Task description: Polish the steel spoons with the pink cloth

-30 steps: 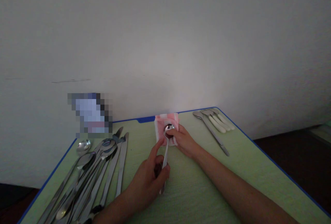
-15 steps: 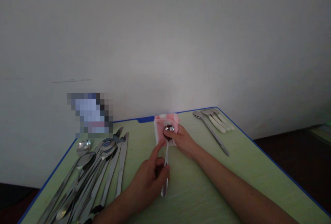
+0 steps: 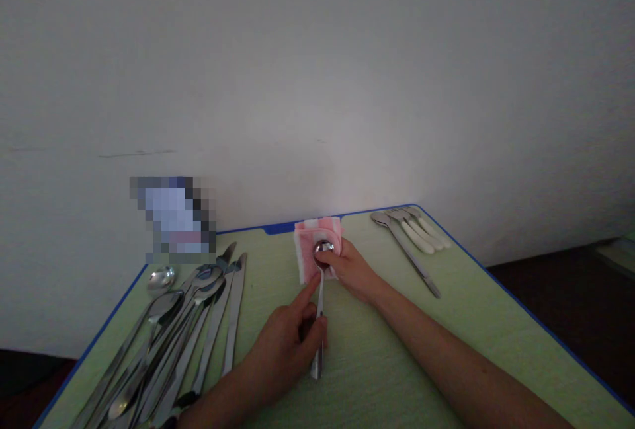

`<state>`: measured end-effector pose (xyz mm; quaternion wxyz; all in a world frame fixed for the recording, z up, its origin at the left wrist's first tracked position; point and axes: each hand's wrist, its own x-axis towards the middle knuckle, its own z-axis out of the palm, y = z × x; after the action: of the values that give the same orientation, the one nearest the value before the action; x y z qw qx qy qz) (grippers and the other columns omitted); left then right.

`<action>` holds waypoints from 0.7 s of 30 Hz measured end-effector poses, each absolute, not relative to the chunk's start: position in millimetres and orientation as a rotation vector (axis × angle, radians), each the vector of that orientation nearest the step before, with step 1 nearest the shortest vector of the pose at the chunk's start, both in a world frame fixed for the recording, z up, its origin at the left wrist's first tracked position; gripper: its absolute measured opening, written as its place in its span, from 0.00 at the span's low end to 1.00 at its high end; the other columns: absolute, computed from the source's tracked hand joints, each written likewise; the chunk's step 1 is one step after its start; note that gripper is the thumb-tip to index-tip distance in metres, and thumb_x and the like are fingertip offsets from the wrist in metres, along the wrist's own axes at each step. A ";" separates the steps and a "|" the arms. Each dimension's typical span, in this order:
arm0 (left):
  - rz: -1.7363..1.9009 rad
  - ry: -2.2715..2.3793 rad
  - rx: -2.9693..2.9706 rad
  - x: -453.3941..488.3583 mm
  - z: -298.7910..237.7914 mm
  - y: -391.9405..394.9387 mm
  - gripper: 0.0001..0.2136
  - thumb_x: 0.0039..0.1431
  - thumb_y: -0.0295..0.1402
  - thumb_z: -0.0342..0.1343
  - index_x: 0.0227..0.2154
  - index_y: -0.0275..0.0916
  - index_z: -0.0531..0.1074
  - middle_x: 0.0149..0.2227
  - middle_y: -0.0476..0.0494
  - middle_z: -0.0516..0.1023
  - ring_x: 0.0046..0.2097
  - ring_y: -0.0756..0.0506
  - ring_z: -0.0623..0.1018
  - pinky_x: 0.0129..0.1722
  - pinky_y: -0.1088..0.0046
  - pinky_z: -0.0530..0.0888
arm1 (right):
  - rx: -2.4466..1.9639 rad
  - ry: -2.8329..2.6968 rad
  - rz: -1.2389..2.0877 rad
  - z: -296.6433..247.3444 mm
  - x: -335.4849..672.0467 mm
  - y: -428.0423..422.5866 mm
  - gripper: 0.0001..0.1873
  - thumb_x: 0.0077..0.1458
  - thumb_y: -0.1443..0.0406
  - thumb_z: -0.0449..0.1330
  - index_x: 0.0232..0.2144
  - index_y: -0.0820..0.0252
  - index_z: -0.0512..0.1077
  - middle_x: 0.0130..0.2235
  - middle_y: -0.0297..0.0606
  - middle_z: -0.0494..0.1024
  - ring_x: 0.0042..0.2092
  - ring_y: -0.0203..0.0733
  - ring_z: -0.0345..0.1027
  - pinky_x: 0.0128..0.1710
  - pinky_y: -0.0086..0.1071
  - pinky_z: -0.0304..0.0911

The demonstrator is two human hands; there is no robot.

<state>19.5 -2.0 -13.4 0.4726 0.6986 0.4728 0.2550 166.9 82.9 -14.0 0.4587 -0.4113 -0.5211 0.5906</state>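
A metal spoon [image 3: 320,293] points away from me at the middle of the table, its bowl against a folded pink and white cloth [image 3: 306,254]. My left hand [image 3: 292,336] is closed on the spoon's handle, thumb on top and index finger stretched along it toward the cloth. My right hand [image 3: 344,264] holds the cloth from the right side, with its thumb pressed on the spoon's bowl. The right fingers are hidden behind the cloth.
A heap of metal spoons and knives [image 3: 188,323] lies on the left of the green table [image 3: 397,363]. Far right lie a single spoon [image 3: 404,252] and several white-handled forks [image 3: 419,234]. A blurred-out object [image 3: 176,217] stands at the back left, near the wall [image 3: 317,85].
The spoon's handle end has shifted very slightly to the right and the left index finger with it. Both hands keep their hold.
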 end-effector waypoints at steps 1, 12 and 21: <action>0.623 1.159 1.712 19.6 -13.0 -2.0 0.28 0.59 0.30 0.46 0.62 0.31 0.50 0.22 0.55 0.67 0.23 0.52 0.64 0.24 0.78 0.59 | -1.009 -1.284 1.453 -13.8 166.9 82.7 0.04 0.42 0.65 0.59 0.23 0.59 0.67 0.22 0.28 0.65 0.25 0.32 0.54 0.27 0.27 0.52; 0.620 1.165 1.728 20.1 -11.8 -2.2 0.28 0.59 0.30 0.46 0.62 0.32 0.50 0.21 0.56 0.64 0.22 0.52 0.63 0.23 0.78 0.58 | -0.988 -1.295 1.457 -14.1 166.7 83.2 0.06 0.43 0.64 0.60 0.22 0.60 0.67 0.21 0.28 0.65 0.25 0.32 0.54 0.26 0.27 0.51; 0.616 1.163 1.736 20.0 -10.6 -2.3 0.28 0.59 0.30 0.46 0.62 0.31 0.51 0.21 0.56 0.64 0.22 0.52 0.63 0.23 0.78 0.58 | -0.991 -1.245 1.460 -16.6 165.7 83.7 0.08 0.43 0.61 0.61 0.23 0.60 0.68 0.22 0.28 0.67 0.26 0.33 0.56 0.28 0.28 0.53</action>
<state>20.0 -2.3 -10.6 0.4632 0.7062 0.4731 0.2507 165.7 83.7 -16.6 0.4714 -0.4048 -0.5083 0.5962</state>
